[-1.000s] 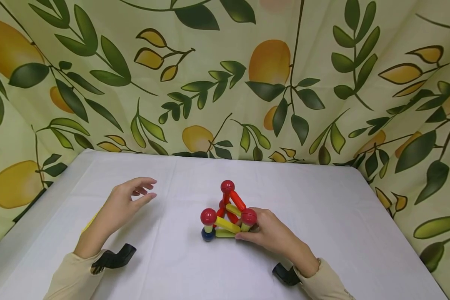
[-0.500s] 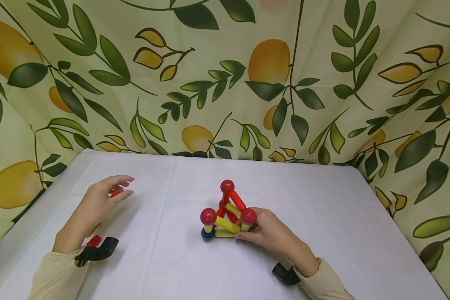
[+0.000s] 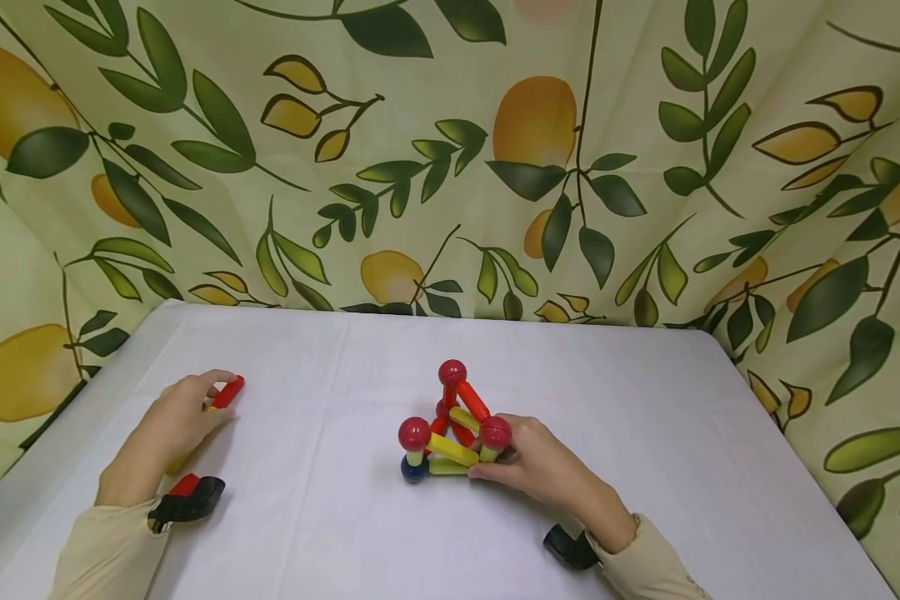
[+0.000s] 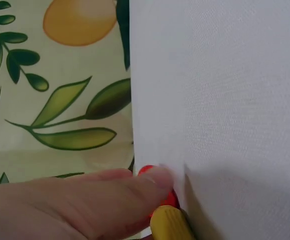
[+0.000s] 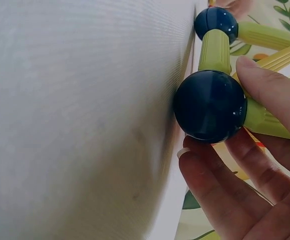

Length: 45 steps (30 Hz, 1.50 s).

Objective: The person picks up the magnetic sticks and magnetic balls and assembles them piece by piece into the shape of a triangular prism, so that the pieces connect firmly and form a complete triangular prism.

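Note:
My left hand (image 3: 172, 421) is low over the left of the table, its thumb and fingers around a red magnetic stick (image 3: 228, 392). In the left wrist view, a fingertip covers part of that red stick (image 4: 169, 200), and a yellow stick (image 4: 170, 224) lies against it. My right hand (image 3: 536, 458) grips the near right corner of a frame of magnetic sticks and balls, whose red top ball (image 3: 452, 372) stands highest. The right wrist view shows thumb and fingers at a dark blue ball (image 5: 209, 106) and green stick (image 5: 267, 120) of this frame.
A white cloth covers the table (image 3: 330, 517); a fruit-patterned curtain (image 3: 420, 167) hangs behind it. Another red stick (image 3: 186, 485) shows beside the black wrist mount (image 3: 195, 500) on the left. A second black mount (image 3: 570, 547) is at the right sleeve.
My left hand has moved left and down, and its fingers have closed in on the red stick, whose end now shows. The right hand and the frame have stayed in place.

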Each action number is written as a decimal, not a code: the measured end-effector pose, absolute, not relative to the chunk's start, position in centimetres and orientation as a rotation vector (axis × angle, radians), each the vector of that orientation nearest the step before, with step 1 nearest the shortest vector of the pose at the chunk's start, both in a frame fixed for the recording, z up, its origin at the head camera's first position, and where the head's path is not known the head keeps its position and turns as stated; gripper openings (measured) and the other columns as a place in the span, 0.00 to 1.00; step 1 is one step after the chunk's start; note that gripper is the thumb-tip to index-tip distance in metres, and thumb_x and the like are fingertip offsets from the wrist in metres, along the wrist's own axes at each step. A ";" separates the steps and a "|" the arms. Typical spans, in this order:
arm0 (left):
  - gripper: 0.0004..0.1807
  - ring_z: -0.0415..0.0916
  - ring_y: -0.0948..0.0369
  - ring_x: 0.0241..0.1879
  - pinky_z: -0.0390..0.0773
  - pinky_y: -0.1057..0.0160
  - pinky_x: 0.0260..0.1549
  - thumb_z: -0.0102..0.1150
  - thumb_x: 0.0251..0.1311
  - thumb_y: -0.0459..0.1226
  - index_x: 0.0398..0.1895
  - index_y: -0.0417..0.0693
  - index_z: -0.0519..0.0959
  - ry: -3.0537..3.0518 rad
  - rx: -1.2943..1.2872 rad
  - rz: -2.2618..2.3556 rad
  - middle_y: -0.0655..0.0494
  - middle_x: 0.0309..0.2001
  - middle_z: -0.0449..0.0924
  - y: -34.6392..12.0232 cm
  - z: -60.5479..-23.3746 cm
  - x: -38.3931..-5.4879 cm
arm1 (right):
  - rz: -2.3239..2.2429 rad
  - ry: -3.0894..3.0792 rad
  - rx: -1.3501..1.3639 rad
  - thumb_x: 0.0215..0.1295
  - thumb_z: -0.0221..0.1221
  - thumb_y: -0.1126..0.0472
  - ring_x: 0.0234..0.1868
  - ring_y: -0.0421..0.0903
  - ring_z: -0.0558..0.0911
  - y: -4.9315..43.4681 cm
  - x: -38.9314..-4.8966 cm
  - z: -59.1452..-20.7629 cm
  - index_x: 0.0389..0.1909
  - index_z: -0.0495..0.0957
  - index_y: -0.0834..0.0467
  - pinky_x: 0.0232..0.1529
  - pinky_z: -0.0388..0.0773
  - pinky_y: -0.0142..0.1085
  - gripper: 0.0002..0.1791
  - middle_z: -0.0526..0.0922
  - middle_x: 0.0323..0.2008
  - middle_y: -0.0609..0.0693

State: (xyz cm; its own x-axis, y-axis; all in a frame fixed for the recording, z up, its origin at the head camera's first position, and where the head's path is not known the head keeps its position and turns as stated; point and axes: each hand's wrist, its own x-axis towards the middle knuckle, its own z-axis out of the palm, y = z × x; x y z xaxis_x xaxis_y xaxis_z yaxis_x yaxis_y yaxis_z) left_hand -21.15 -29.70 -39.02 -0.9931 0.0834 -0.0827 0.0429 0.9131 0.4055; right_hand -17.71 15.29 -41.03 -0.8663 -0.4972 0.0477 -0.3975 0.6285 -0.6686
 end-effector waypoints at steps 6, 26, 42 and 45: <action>0.24 0.72 0.49 0.35 0.75 0.54 0.34 0.63 0.57 0.27 0.59 0.35 0.73 2.970 0.168 0.653 0.38 0.39 0.78 -29.2 -39.4 -21.3 | -1.073 2.704 -0.758 0.52 0.74 0.55 0.32 0.40 0.77 15.3 -17.8 -41.1 0.36 0.84 0.50 0.33 0.78 0.29 0.12 0.80 0.31 0.40; 0.27 0.71 0.42 0.43 0.77 0.41 0.44 0.56 0.52 0.19 0.59 0.37 0.77 2.985 0.181 0.672 0.28 0.51 0.76 -27.7 -40.3 -21.3 | -1.060 2.708 -0.757 0.52 0.74 0.55 0.33 0.41 0.78 15.3 -17.8 -41.0 0.36 0.84 0.49 0.33 0.78 0.28 0.11 0.80 0.32 0.39; 0.25 0.75 0.41 0.42 0.78 0.38 0.45 0.53 0.49 0.16 0.52 0.36 0.80 3.053 0.273 0.641 0.34 0.43 0.79 -27.3 -40.9 -21.3 | -1.063 2.703 -0.747 0.52 0.74 0.55 0.34 0.40 0.78 15.2 -17.7 -41.0 0.36 0.84 0.50 0.34 0.79 0.29 0.12 0.81 0.32 0.40; 0.23 0.75 0.41 0.42 0.78 0.38 0.46 0.57 0.51 0.18 0.53 0.35 0.80 3.047 0.270 0.637 0.33 0.44 0.79 -27.2 -40.8 -21.3 | -1.067 2.701 -0.745 0.52 0.74 0.55 0.33 0.40 0.77 15.3 -17.7 -40.9 0.36 0.84 0.50 0.33 0.79 0.29 0.12 0.81 0.32 0.40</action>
State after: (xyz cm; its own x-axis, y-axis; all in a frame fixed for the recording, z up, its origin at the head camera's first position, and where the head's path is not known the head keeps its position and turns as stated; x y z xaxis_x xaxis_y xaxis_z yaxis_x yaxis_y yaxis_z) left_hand -21.33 -27.16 -40.80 -0.9849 0.1722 0.0182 0.1651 0.9019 0.3991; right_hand -17.68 15.29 -40.93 -0.8670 -0.4962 0.0471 -0.3943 0.6251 -0.6737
